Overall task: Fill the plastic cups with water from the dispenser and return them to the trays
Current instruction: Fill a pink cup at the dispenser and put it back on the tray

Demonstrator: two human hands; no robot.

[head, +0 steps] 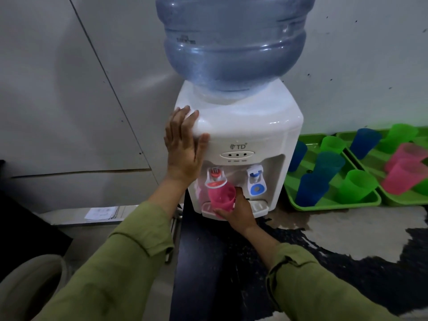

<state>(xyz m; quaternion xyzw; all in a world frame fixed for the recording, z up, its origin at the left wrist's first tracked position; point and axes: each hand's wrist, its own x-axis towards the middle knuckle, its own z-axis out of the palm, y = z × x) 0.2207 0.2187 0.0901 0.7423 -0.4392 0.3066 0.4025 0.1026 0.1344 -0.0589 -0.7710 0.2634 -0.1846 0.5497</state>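
Observation:
A white tabletop water dispenser (pixel 243 135) carries a large blue bottle (pixel 234 42). My right hand (pixel 238 213) grips a pink plastic cup (pixel 221 196) and holds it against the lever under the red tap (pixel 215 176), above the drip tray. My left hand (pixel 183 144) rests flat with straight fingers on the dispenser's upper left corner. To the right, two green trays (pixel 333 203) (pixel 393 200) hold several blue, green and pink cups, such as a green cup (pixel 355 185) and a pink cup (pixel 404 176).
The blue tap (pixel 254 179) stands free on the dispenser's right side. The dispenser and trays sit on a dark, patchy worn surface (pixel 347 228). A grey wall panel (pixel 69 100) is on the left, papers (pixel 102 213) lie below it, and a round pale container (pixel 30 283) sits bottom left.

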